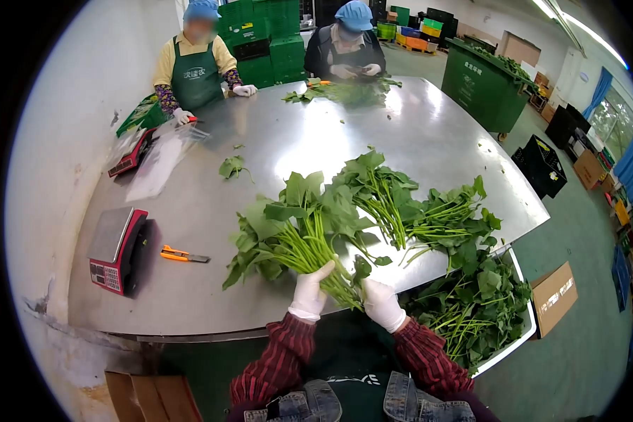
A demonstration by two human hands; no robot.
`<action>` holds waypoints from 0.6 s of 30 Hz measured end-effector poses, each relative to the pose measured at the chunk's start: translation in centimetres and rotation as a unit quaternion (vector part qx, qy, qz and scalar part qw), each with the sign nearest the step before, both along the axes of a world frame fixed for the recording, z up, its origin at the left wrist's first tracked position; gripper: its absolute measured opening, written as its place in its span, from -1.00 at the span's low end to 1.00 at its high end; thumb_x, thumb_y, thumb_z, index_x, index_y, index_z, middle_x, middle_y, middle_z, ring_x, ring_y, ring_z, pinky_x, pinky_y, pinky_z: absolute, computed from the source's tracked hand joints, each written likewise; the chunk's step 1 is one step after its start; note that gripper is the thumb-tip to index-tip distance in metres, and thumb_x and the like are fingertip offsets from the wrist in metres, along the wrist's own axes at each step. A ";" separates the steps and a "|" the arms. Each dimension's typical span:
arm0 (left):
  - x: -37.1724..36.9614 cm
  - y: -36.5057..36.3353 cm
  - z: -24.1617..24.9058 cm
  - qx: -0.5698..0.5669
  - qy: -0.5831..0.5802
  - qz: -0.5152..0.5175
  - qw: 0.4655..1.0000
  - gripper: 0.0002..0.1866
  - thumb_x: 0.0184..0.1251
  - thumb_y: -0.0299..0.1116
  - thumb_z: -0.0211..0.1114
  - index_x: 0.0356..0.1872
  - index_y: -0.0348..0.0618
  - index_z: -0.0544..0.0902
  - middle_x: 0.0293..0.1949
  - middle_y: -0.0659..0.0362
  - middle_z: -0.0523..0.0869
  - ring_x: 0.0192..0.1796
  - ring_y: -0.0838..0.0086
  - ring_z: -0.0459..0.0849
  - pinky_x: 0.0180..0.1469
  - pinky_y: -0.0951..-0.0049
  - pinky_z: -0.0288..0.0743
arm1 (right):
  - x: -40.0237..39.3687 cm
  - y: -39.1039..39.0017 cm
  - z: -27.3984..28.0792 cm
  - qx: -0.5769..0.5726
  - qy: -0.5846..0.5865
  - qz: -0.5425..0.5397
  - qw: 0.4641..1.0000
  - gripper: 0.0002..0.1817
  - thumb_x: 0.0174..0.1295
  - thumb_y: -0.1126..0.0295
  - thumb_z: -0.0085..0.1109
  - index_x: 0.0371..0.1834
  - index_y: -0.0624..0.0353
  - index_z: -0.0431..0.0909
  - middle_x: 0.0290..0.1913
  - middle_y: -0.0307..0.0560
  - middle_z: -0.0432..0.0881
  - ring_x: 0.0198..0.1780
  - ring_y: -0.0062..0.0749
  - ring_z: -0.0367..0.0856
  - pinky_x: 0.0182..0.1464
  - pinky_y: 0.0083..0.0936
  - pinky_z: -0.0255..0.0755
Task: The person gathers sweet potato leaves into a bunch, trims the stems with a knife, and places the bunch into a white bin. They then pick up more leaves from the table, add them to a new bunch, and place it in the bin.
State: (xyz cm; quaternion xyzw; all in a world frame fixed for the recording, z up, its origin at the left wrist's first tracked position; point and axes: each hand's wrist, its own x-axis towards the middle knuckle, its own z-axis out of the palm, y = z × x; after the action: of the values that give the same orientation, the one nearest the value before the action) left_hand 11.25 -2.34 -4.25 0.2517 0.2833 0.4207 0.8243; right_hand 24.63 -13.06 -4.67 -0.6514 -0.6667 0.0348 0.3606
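Observation:
My left hand [309, 292], in a white glove, is wrapped round the stems of a bunch of leafy greens [306, 243] above the near edge of the metal table [260, 141]. At the lower right end of the same stems is my right hand [382, 302], also gloved, its fingers closed at a small leaf and stem ends; what they pinch is too small to make out. Beyond the bunch lie loose greens [380, 197], and more stems with leaves [443, 221] spread to the right. An orange cutter [184, 255] rests on the left.
A red scale [119, 250] stands at the left, with plastic bags [158, 165] and another scale [132, 153] behind. Two co-workers [197, 70] [344, 49] are across the table. A white crate [524, 309] of greens sits below the right edge, beside a cardboard box [554, 299].

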 end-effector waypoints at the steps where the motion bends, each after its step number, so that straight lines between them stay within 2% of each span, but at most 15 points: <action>1: 0.0 0.1 -0.3 0.013 -0.002 -0.005 1.000 -0.68 0.11 -0.66 0.26 -0.08 -0.22 0.55 -0.18 0.19 0.65 -0.14 0.42 0.62 -0.07 0.44 0.51 | 0.2 0.0 -0.5 0.013 0.017 0.006 1.000 -0.79 0.13 0.42 0.13 -0.22 0.26 0.42 -0.49 0.07 0.54 -0.45 -0.06 0.55 -0.39 -0.28 0.42; 2: 0.0 0.1 -0.4 0.012 -0.001 -0.009 1.000 -0.68 0.11 -0.66 0.26 -0.08 -0.22 0.55 -0.18 0.19 0.65 -0.14 0.42 0.62 -0.07 0.44 0.51 | 0.3 -0.1 0.1 0.012 0.018 0.002 1.000 -0.79 0.13 0.42 0.13 -0.22 0.26 0.42 -0.49 0.07 0.54 -0.45 -0.06 0.55 -0.39 -0.28 0.42; 3: 0.1 0.1 -0.5 0.002 0.003 -0.005 1.000 -0.69 0.10 -0.66 0.26 -0.09 -0.22 0.55 -0.19 0.19 0.65 -0.15 0.42 0.63 -0.09 0.44 0.52 | 0.5 -0.1 1.1 -0.093 0.165 0.032 0.981 -0.72 0.15 0.35 0.17 -0.17 0.29 0.42 -0.46 0.01 0.54 -0.43 -0.23 0.54 -0.35 -0.38 0.42; 4: 0.2 0.1 -0.6 -0.008 0.007 0.000 1.000 -0.69 0.10 -0.66 0.27 -0.10 -0.23 0.55 -0.20 0.18 0.65 -0.17 0.42 0.63 -0.11 0.44 0.53 | 0.8 -0.1 1.7 -0.195 0.306 0.061 0.930 -0.65 0.17 0.28 0.22 -0.12 0.32 0.43 -0.43 -0.05 0.54 -0.41 -0.40 0.52 -0.30 -0.47 0.42; 5: 0.5 -0.3 0.3 0.004 0.012 0.014 1.000 -0.70 0.08 -0.66 0.28 -0.11 -0.23 0.56 -0.23 0.19 0.66 -0.21 0.43 0.64 -0.14 0.45 0.54 | 1.6 0.1 1.0 -0.198 0.320 0.102 0.921 -0.57 0.20 0.11 0.20 -0.20 0.32 0.43 -0.51 -0.14 0.51 -0.49 -0.57 0.42 -0.41 -0.56 0.36; 6: 0.5 -0.3 0.2 0.003 0.012 0.013 1.000 -0.70 0.08 -0.66 0.28 -0.11 -0.23 0.56 -0.23 0.19 0.66 -0.21 0.43 0.64 -0.14 0.45 0.54 | 2.4 0.2 1.5 -0.229 0.401 0.134 0.877 -0.62 0.22 0.13 0.18 -0.24 0.29 0.47 -0.48 -0.21 0.54 -0.44 -0.64 0.45 -0.40 -0.62 0.36; 8: 0.5 -0.5 0.0 0.017 0.026 -0.003 1.000 -0.68 0.04 -0.68 0.30 -0.13 -0.24 0.56 -0.24 0.18 0.66 -0.22 0.44 0.65 -0.13 0.46 0.54 | 3.4 0.7 0.7 -0.148 0.503 0.185 0.831 -0.67 0.26 0.15 0.14 -0.24 0.25 0.49 -0.40 -0.30 0.55 -0.43 -0.70 0.44 -0.41 -0.68 0.35; 9: 0.7 -0.7 -0.1 0.017 0.027 -0.006 0.999 -0.68 0.04 -0.68 0.30 -0.13 -0.24 0.56 -0.24 0.18 0.66 -0.22 0.44 0.65 -0.13 0.46 0.54 | 3.8 0.8 3.0 -0.237 0.531 0.169 0.796 -0.74 0.30 0.21 0.09 -0.19 0.21 0.48 -0.35 -0.34 0.53 -0.38 -0.69 0.44 -0.36 -0.74 0.36; 10: 1.0 -1.0 -0.2 0.042 0.035 -0.007 0.998 -0.69 0.04 -0.69 0.28 -0.14 -0.26 0.56 -0.24 0.17 0.66 -0.21 0.44 0.65 -0.14 0.44 0.55 | 3.8 1.7 0.8 -0.134 0.523 0.184 0.822 -0.77 0.32 0.24 0.05 -0.18 0.19 0.47 -0.34 -0.35 0.50 -0.33 -0.68 0.42 -0.29 -0.74 0.36; 12: 1.5 -1.4 -0.5 0.069 0.042 -0.011 0.997 -0.70 0.05 -0.70 0.27 -0.15 -0.27 0.55 -0.24 0.17 0.66 -0.20 0.43 0.65 -0.15 0.42 0.56 | 3.1 1.9 3.5 -0.087 0.354 0.183 0.913 -0.80 0.32 0.28 0.05 -0.20 0.19 0.46 -0.35 -0.33 0.50 -0.28 -0.66 0.42 -0.23 -0.67 0.37; 13: 1.7 -1.6 -0.9 0.090 0.063 -0.006 0.994 -0.68 0.03 -0.72 0.26 -0.14 -0.28 0.54 -0.23 0.16 0.66 -0.20 0.42 0.65 -0.15 0.41 0.57 | 3.2 3.1 1.2 -0.104 0.388 0.186 0.897 -0.81 0.27 0.31 0.12 -0.23 0.22 0.46 -0.39 -0.31 0.51 -0.33 -0.65 0.42 -0.28 -0.65 0.35; 14: 1.8 -1.7 -1.1 0.111 0.085 0.001 0.990 -0.66 0.02 -0.73 0.26 -0.13 -0.29 0.54 -0.23 0.15 0.66 -0.20 0.41 0.66 -0.15 0.40 0.58 | 3.0 3.4 2.9 -0.126 0.264 0.128 0.948 -0.80 0.21 0.33 0.18 -0.28 0.23 0.46 -0.46 -0.25 0.50 -0.39 -0.66 0.42 -0.37 -0.67 0.32; 16: 2.0 -2.2 -0.4 0.100 0.056 0.029 0.993 -0.65 0.03 -0.74 0.24 -0.10 -0.30 0.53 -0.22 0.13 0.65 -0.19 0.40 0.66 -0.15 0.40 0.59 | 2.1 3.7 3.5 -0.226 0.420 -0.008 0.879 -0.81 0.22 0.32 0.14 -0.24 0.22 0.50 -0.45 -0.23 0.51 -0.50 -0.61 0.42 -0.40 -0.71 0.31; 17: 2.0 -2.1 -0.3 0.080 0.041 0.037 0.995 -0.67 0.04 -0.74 0.22 -0.11 -0.30 0.53 -0.22 0.13 0.65 -0.19 0.39 0.65 -0.14 0.39 0.58 | 1.9 3.4 3.8 -0.226 0.420 -0.007 0.879 -0.81 0.22 0.32 0.14 -0.24 0.22 0.50 -0.45 -0.23 0.51 -0.50 -0.61 0.42 -0.40 -0.71 0.31; 18: 2.0 -2.0 -0.3 0.060 0.027 0.046 0.997 -0.68 0.05 -0.73 0.21 -0.11 -0.30 0.54 -0.22 0.13 0.65 -0.18 0.38 0.65 -0.13 0.39 0.58 | 1.8 3.0 4.1 -0.217 0.482 -0.022 0.849 -0.82 0.21 0.34 0.15 -0.26 0.24 0.49 -0.48 -0.25 0.50 -0.54 -0.63 0.42 -0.45 -0.71 0.30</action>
State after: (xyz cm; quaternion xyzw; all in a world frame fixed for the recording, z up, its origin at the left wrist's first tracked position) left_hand 13.21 -4.33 -4.54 0.2986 0.2907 0.4671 0.7799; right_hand 26.38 -10.02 -0.53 -0.6292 -0.3701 0.4803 0.4863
